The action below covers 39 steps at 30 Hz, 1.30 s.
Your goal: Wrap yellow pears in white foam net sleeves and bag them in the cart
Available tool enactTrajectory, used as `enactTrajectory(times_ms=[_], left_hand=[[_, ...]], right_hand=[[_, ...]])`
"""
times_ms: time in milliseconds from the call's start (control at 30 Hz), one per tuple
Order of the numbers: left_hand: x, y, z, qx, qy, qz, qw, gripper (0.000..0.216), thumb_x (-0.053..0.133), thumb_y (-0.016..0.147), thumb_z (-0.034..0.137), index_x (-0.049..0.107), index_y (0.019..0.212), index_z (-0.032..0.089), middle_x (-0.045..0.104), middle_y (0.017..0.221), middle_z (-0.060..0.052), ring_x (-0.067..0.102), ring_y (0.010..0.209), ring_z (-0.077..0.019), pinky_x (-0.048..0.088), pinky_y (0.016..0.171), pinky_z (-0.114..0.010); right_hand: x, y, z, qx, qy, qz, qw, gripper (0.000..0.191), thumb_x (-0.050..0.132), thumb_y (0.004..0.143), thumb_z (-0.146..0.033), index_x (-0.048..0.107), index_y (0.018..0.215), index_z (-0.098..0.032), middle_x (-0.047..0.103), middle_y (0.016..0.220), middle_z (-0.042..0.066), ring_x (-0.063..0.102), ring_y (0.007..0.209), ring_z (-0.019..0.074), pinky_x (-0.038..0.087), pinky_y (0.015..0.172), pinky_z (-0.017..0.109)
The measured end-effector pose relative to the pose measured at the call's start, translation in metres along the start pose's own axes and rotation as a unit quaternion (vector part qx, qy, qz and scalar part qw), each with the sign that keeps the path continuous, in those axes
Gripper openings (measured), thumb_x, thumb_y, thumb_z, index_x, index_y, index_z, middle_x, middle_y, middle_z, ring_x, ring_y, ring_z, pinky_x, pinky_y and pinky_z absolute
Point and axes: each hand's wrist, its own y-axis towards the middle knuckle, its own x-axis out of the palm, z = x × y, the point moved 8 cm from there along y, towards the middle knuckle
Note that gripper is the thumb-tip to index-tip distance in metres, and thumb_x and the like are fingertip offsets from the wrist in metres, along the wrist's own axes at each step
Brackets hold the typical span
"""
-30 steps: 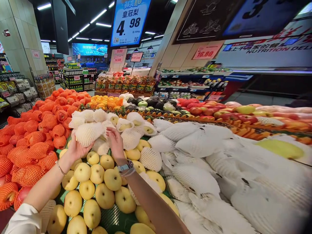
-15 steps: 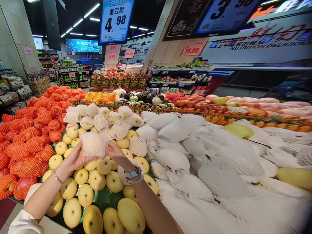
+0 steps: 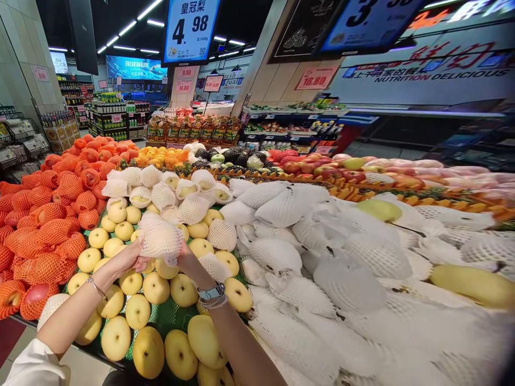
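Head view: the pear is wrapped in white foam netting, so only a pale lumpy mesh shape shows. It's held up between both hands, left hand cupping its left side, right hand gripping the lower right, over the bare yellow pears near the stand's front-left corner.

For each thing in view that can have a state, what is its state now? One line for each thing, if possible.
Netted pear: wrapped in white foam net, held up between both hands.
Left hand: closed on the netted pear's left side.
Right hand: gripping the netted pear from the right.
Bare pears: unwrapped, lying loose on the green mat.
Orange-netted fruit: wrapped, piled.
Wristwatch: worn on the right wrist.
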Motion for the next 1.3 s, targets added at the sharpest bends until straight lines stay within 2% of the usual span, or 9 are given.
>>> enactTrajectory(times_ms=[233,500,567,667,733,833,1067,1167,1300], left_hand=[[-0.003,-0.009,0.017,-0.017,0.063,-0.043,0.997,0.023,0.075,0.070,0.030,0.054,0.076,0.020,0.043,0.043,0.010,0.029,0.037,-0.0051,0.021,0.039,-0.020],[-0.026,-0.008,0.043,-0.001,0.095,-0.017,0.995,0.026,0.073,0.075,0.037,0.058,0.067,0.017,0.041,0.042,0.009,0.032,0.038,-0.0058,0.026,0.041,-0.020],[-0.029,-0.010,0.041,0.020,0.096,0.017,0.995,0.030,0.068,0.081,0.047,0.064,0.080,0.016,0.055,0.055,0.004,0.046,0.046,-0.0096,0.038,0.046,-0.021],[-0.030,-0.017,0.029,0.054,0.046,0.093,0.993,0.056,0.047,0.090,0.065,0.059,0.125,0.023,0.070,0.110,-0.009,0.066,0.090,-0.0221,0.056,0.072,-0.033],[-0.022,-0.021,0.017,0.067,0.012,0.114,0.991,0.071,0.054,0.086,0.069,0.047,0.143,0.028,0.057,0.142,-0.012,0.057,0.124,-0.0307,0.053,0.095,-0.043],[-0.009,-0.021,0.006,0.080,0.002,0.134,0.988,0.094,0.079,0.071,0.060,0.042,0.148,0.023,0.049,0.151,-0.014,0.039,0.143,-0.0368,0.037,0.117,-0.050],[-0.003,-0.010,-0.020,-0.023,-0.098,0.138,0.985,0.067,0.065,0.086,0.046,0.044,0.143,0.017,0.059,0.139,-0.019,0.063,0.119,-0.0376,0.063,0.082,-0.053],[-0.016,0.011,0.008,0.026,-0.029,0.177,0.983,0.058,0.048,0.094,0.050,0.048,0.137,0.012,0.062,0.133,-0.024,0.066,0.115,-0.0376,0.064,0.078,-0.053],[-0.021,0.060,0.098,0.217,0.124,0.252,0.935,0.072,0.071,0.082,0.036,0.039,0.145,0.021,0.047,0.151,-0.014,0.044,0.142,-0.0320,0.042,0.115,-0.050]], right_hand=[[-0.004,-0.007,-0.006,0.003,0.032,0.061,0.998,0.061,0.071,0.074,-0.062,0.061,0.121,-0.024,0.071,0.114,0.011,0.064,0.115,0.0305,0.047,0.110,0.051],[-0.007,-0.016,-0.025,-0.029,0.008,0.059,0.998,0.065,0.078,0.071,-0.053,0.060,0.126,-0.024,0.070,0.120,0.010,0.063,0.117,0.0292,0.049,0.107,0.046],[-0.006,-0.017,-0.027,-0.039,-0.006,0.053,0.998,0.063,0.078,0.071,-0.053,0.061,0.124,-0.024,0.071,0.119,0.010,0.064,0.113,0.0293,0.051,0.103,0.045],[-0.002,-0.020,-0.031,-0.052,-0.025,0.043,0.997,0.057,0.074,0.074,-0.056,0.064,0.119,-0.023,0.072,0.114,0.010,0.065,0.111,0.0293,0.052,0.100,0.043],[0.001,-0.021,-0.036,-0.058,-0.043,0.027,0.997,0.056,0.075,0.072,-0.056,0.066,0.114,-0.022,0.072,0.109,0.009,0.064,0.110,0.0302,0.052,0.100,0.044],[0.004,-0.021,-0.044,-0.059,-0.095,-0.013,0.994,0.049,0.082,0.066,-0.048,0.069,0.106,-0.022,0.072,0.106,0.008,0.063,0.110,0.0311,0.047,0.104,0.047],[-0.025,-0.028,-0.036,-0.018,-0.089,-0.012,0.996,0.032,0.065,0.085,-0.050,0.071,0.095,-0.020,0.075,0.096,0.007,0.069,0.085,0.0234,0.057,0.079,0.038],[-0.065,-0.044,-0.034,-0.027,0.009,0.139,0.990,0.037,0.061,0.089,-0.054,0.072,0.104,-0.023,0.076,0.103,0.008,0.071,0.093,0.0219,0.057,0.088,0.037],[-0.106,-0.089,-0.023,-0.008,0.097,0.275,0.956,0.038,0.071,0.080,-0.060,0.075,0.091,-0.024,0.075,0.084,0.005,0.070,0.075,0.0195,0.060,0.070,0.032]])
